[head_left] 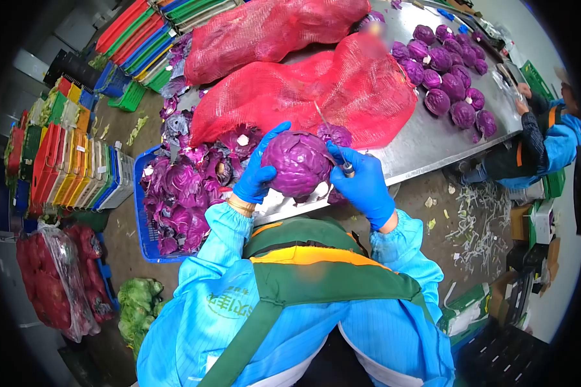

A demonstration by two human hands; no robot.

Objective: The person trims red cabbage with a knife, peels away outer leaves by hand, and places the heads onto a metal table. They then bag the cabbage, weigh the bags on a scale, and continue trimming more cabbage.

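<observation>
A round purple cabbage (297,163) is held up in front of me, above the near edge of the metal table (403,158). My left hand (262,169), in a blue glove, grips the cabbage from its left side. In my right hand (361,182), also gloved in blue, is a knife (348,169) with a thin blade pointing up and away, beside the cabbage's right side. Another purple cabbage (335,134) sits just behind. Red mesh sacks (310,97) lie across the table beyond my hands.
A blue crate (150,242) heaped with loose cabbage leaves (184,193) stands at my left. Several trimmed cabbages (455,77) lie on the table's right part. Stacked coloured crates (77,168) line the left. Another person (536,138) works at the far right. Scraps litter the floor.
</observation>
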